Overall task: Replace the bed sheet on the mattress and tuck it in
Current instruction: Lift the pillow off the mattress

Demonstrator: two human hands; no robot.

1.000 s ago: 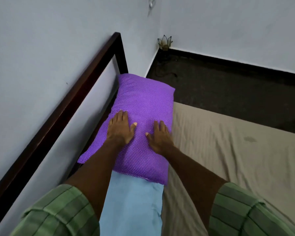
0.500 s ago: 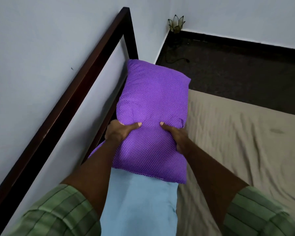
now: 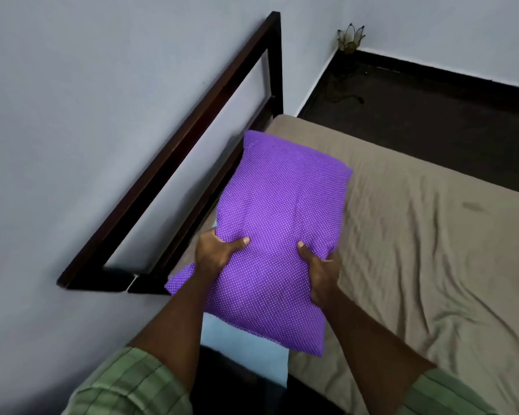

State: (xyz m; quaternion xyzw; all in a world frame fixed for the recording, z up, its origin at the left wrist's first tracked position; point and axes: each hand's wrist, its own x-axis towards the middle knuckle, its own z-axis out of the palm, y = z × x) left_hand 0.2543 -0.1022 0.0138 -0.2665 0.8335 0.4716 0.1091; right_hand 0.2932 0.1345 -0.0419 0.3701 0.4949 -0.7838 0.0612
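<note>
1. Head view, the hands: the left hand (image 3: 215,254) and the right hand (image 3: 321,272) both hold the purple pillow (image 3: 277,232). Each grip is tight on the pillow, with the thumb on top and the other fingers tucked under its sides.
2. Head view, the pillow: it is up off the bed. Its long side runs away from the person, toward the far end of the bed. The hands hold the near half, so most of the pillow sticks out past them. Both hands are about as near to it as each other.
3. Head view, the sheet: the tan sheet (image 3: 417,235) is on the mattress, to the right of the pillow and under it. It looks wrinkled. I think the pillow has to go off the bed first, so the sheet can come off.
4. Head view, other things: a light blue cloth (image 3: 243,336) lies just under the near end of the pillow. The dark bed frame (image 3: 174,151) stands on the left, close to the wall (image 3: 87,100). It blocks that side. The dark floor (image 3: 432,115) on the far right is open. A small lamp (image 3: 349,37) sits in the far corner.
</note>
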